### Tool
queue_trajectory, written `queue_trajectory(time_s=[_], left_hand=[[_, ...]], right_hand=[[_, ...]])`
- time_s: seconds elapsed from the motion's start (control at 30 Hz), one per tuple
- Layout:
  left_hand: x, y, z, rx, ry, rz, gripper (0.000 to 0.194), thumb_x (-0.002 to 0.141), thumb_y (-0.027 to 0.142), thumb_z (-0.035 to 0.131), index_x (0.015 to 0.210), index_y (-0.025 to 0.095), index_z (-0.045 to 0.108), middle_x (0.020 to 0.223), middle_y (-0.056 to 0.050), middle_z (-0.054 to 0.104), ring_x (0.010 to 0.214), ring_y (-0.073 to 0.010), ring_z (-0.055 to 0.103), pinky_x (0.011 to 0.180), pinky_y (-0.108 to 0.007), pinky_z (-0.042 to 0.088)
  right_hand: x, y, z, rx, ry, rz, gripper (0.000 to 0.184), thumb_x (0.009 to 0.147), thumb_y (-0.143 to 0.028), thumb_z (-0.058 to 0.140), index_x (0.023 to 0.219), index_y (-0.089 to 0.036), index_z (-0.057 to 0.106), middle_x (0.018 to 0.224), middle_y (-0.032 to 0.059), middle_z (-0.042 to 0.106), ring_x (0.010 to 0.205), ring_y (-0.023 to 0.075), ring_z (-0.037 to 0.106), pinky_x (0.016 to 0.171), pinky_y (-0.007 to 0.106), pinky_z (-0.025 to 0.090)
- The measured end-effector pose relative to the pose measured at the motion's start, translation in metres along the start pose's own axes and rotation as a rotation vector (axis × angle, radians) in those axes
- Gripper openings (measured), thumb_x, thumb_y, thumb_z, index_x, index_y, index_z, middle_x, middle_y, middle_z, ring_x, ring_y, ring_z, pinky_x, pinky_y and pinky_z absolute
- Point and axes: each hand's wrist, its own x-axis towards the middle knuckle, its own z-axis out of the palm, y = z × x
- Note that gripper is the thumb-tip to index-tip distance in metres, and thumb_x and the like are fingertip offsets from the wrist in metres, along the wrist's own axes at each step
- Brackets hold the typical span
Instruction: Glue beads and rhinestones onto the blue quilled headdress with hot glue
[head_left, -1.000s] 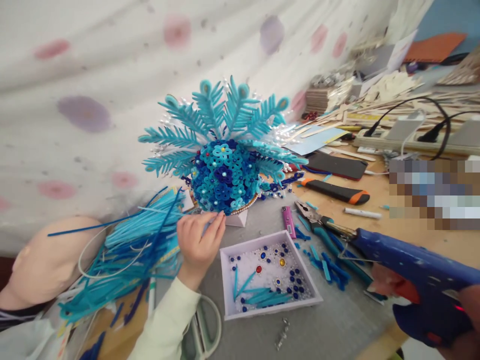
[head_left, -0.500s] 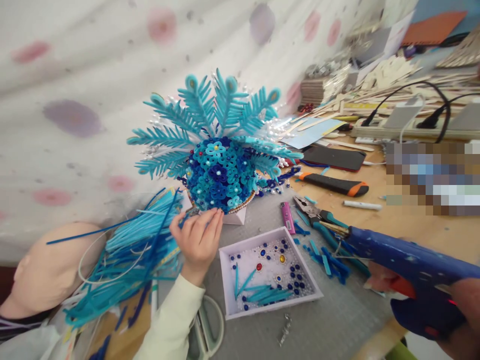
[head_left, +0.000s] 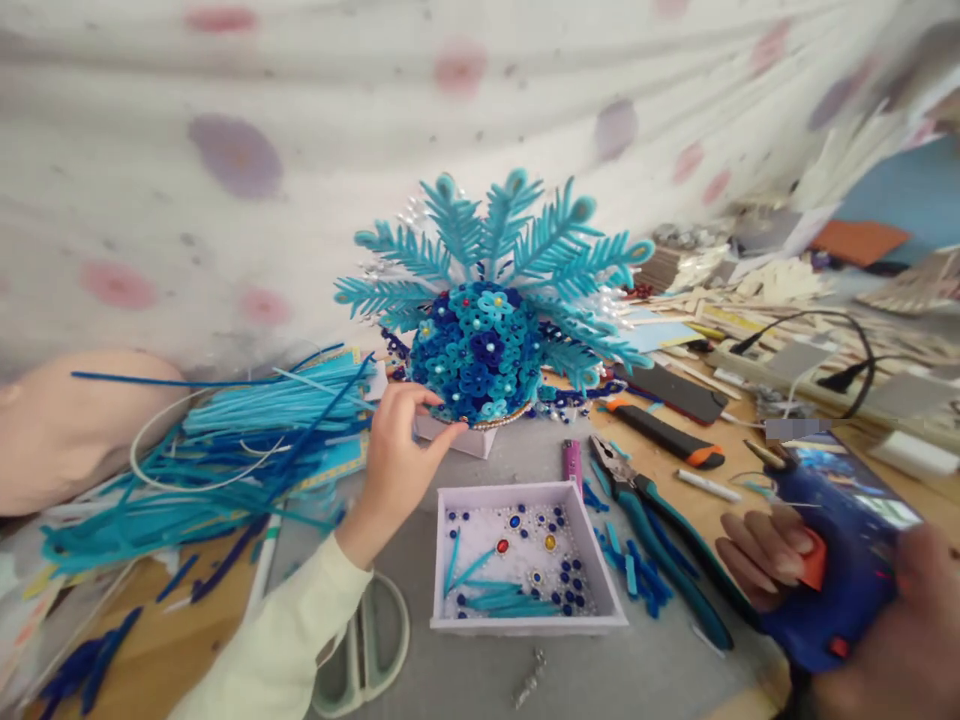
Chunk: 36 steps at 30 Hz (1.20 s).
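A blue ornament of small chenille flowers and beads (head_left: 480,350), fanned with turquoise feather-like sprays, rests on a white box (head_left: 480,443). At its lower left edge, my left hand (head_left: 394,450) has thumb and forefinger about the beaded rim, in what looks like a light grip. Wrapped round a dark blue hot glue gun (head_left: 817,590), my right hand (head_left: 885,650) has its fingers by the orange trigger. The gun's nozzle points up and left, apart from the ornament. Beads, gems and turquoise strips lie in a shallow white tray (head_left: 529,625).
Turquoise and blue chenille stems (head_left: 285,410) are heaped at left, beside a mannequin head (head_left: 90,430). Scissors (head_left: 367,650) lie below my left arm. Pliers (head_left: 652,530), a lighter (head_left: 572,463), a utility knife (head_left: 664,432) and a power strip (head_left: 795,370) are at right.
The view has swung left. My left hand's thumb and forefinger have spread apart at the ornament's edge. The glue gun has tilted, its nozzle turned more upward.
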Motion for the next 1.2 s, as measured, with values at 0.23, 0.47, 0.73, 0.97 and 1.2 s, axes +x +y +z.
queue_trajectory(time_s=[0.23,0.47,0.73,0.97,1.2], left_hand=[[0.0,0.006,0.008,0.003,0.043,-0.112,0.034,0.073,0.015,0.084,0.091,0.023,0.057,0.097,-0.002,0.062,0.097,-0.0249,0.062,0.085,-0.037,0.045],[0.004,0.005,0.011,0.005,0.073,-0.225,0.046,0.064,0.015,0.091,0.092,0.023,0.055,0.1,-0.002,0.058,0.102,-0.0262,0.06,0.087,-0.038,0.044],[0.007,-0.001,0.012,-0.051,0.078,-0.285,0.05,0.062,0.015,0.092,0.092,0.022,0.054,0.099,-0.002,0.056,0.102,-0.0268,0.059,0.085,-0.037,0.045],[0.007,-0.006,0.008,-0.106,0.055,-0.292,0.051,0.06,0.016,0.093,0.094,0.021,0.054,0.103,-0.003,0.056,0.105,-0.0281,0.057,0.088,-0.04,0.044],[0.006,-0.008,0.014,-0.143,0.058,-0.344,0.05,0.062,0.015,0.089,0.095,0.021,0.052,0.104,-0.004,0.056,0.108,-0.0304,0.057,0.086,-0.042,0.046]], right_hand=[[0.018,0.001,-0.008,0.486,0.138,0.223,0.047,0.087,-0.053,0.065,0.063,-0.023,0.039,0.05,-0.0054,0.037,0.039,0.0084,0.041,0.033,0.02,0.044],[0.03,0.009,-0.036,0.46,-0.03,0.293,0.042,0.086,-0.048,0.072,0.068,-0.023,0.043,0.052,-0.0053,0.04,0.042,0.0099,0.046,0.037,0.019,0.049],[0.027,0.008,-0.029,0.517,0.007,0.303,0.038,0.087,-0.041,0.071,0.071,-0.023,0.041,0.056,-0.0057,0.042,0.044,0.0094,0.047,0.037,0.019,0.049],[0.024,0.006,-0.032,0.406,-0.04,0.303,0.04,0.086,-0.039,0.076,0.073,-0.023,0.042,0.059,-0.0057,0.045,0.047,0.0081,0.049,0.041,0.016,0.05],[0.035,0.012,-0.045,0.367,-0.018,0.237,0.051,0.073,-0.027,0.089,0.074,-0.022,0.038,0.058,-0.0094,0.045,0.043,0.0052,0.044,0.038,0.014,0.045]])
